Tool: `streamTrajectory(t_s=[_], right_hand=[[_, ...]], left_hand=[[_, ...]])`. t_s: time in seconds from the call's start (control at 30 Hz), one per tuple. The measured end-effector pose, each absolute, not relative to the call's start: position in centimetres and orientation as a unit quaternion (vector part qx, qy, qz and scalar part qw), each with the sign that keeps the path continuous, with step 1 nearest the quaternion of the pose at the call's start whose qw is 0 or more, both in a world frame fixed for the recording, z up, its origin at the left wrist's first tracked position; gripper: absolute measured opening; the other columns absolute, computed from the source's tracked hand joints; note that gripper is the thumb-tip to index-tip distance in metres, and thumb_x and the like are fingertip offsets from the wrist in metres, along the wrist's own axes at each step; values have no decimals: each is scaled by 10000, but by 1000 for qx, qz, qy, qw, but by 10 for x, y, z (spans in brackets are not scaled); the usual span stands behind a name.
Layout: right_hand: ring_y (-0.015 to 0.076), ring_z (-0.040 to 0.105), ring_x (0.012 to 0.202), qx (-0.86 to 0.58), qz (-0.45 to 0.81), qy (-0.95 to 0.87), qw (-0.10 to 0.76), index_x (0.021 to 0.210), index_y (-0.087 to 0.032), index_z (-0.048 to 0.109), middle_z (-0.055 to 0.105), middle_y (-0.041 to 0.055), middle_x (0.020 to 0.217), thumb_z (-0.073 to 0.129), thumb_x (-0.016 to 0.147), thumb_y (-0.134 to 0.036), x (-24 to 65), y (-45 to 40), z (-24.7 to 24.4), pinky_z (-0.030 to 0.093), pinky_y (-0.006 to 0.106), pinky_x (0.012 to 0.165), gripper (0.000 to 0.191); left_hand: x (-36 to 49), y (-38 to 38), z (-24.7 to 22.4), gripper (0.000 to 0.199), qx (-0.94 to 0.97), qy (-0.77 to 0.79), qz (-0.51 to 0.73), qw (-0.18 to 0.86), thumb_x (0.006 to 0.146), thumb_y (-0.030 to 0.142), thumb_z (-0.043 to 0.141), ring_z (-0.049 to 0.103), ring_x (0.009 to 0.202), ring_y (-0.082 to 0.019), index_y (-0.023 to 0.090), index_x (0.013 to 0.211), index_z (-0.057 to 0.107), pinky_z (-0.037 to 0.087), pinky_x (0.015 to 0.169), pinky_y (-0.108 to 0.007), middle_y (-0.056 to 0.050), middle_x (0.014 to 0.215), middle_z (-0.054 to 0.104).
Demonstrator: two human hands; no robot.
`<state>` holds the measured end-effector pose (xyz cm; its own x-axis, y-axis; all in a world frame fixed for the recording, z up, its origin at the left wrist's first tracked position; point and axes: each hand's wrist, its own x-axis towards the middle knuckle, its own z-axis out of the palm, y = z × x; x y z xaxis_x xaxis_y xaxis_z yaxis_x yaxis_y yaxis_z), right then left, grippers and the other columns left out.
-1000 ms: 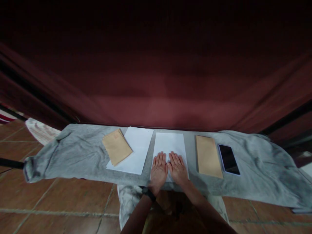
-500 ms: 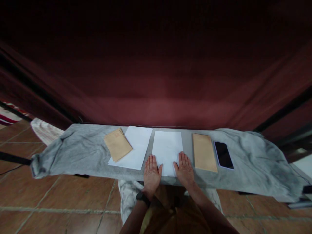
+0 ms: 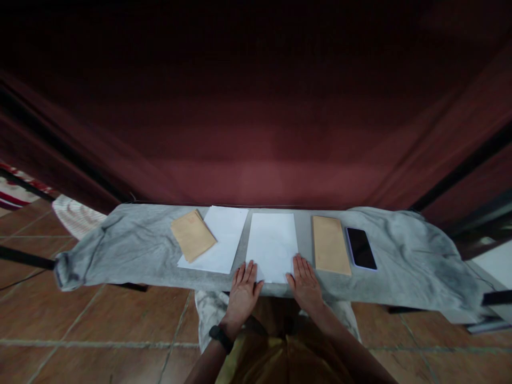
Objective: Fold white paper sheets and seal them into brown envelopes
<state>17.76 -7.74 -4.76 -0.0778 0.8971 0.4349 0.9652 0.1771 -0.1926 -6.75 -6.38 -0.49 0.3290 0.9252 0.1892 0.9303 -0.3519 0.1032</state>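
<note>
A white sheet of paper [image 3: 272,242] lies flat on the grey cloth in front of me. My left hand [image 3: 243,292] rests with fingers spread at its lower left corner, touching the edge. At the lower right corner my right hand [image 3: 306,282] lies flat, thumb apart from the fingers. Neither hand grips anything. To the left are more white sheets [image 3: 230,234], partly covered by a small stack of brown envelopes [image 3: 192,236]. A larger brown envelope [image 3: 330,245] is to the right of the middle sheet.
A phone [image 3: 361,248] with a dark screen lies right of the larger envelope. The grey cloth [image 3: 132,248] covers a long narrow surface. Behind it rises a dark red panel [image 3: 264,176]. Tiled floor [image 3: 132,325] shows below.
My left hand has moved down and slightly left, uncovering more of the middle sheet. My right hand has shifted slightly down beside the sheet. The view has turned a little.
</note>
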Motion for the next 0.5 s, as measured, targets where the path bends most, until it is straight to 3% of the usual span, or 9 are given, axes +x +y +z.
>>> streamTrajectory(t_s=[0.3, 0.5], right_hand=[[288, 407, 1454, -602, -45, -767, 217, 1526, -54, 395, 443, 193, 1554, 409, 1038, -389, 191, -95, -41, 332, 463, 1209, 592], [278, 420, 1445, -596, -27, -773, 217, 1540, -92, 382, 447, 174, 1558, 414, 1031, -365, 195, -98, -39, 344, 473, 1204, 578]], left_hand=[[-69, -51, 19, 425, -864, -503, 1, -17, 978, 218, 480, 508, 1383, -288, 145, 1386, 573, 418, 1149, -450, -147, 1483, 547], [-63, -45, 22, 541, -876, -478, 59, -8, 904, 16, 444, 503, 1390, -249, 154, 1421, 522, 433, 1132, -433, -191, 1467, 548]])
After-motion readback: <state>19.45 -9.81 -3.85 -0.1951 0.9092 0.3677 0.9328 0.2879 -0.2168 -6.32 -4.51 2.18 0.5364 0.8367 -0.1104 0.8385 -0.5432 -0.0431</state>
